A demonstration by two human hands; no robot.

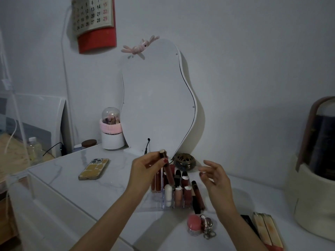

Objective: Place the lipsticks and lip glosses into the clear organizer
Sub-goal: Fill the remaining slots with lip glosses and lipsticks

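Lowering lip gloss into clear organizer mid-table | left hand grip pinching tube | right hand grip released | aim upright into free slot

Above the organizer, the left hand pinches a dark gloss, tilted; the right hand hovers spread just beside it.

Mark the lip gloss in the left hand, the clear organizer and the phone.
lip gloss [166, 167], head view, on the dark red tube just below the thumb.
clear organizer [154, 205], head view, on its bare front-left base.
phone [94, 169], head view, middle of its yellow case.
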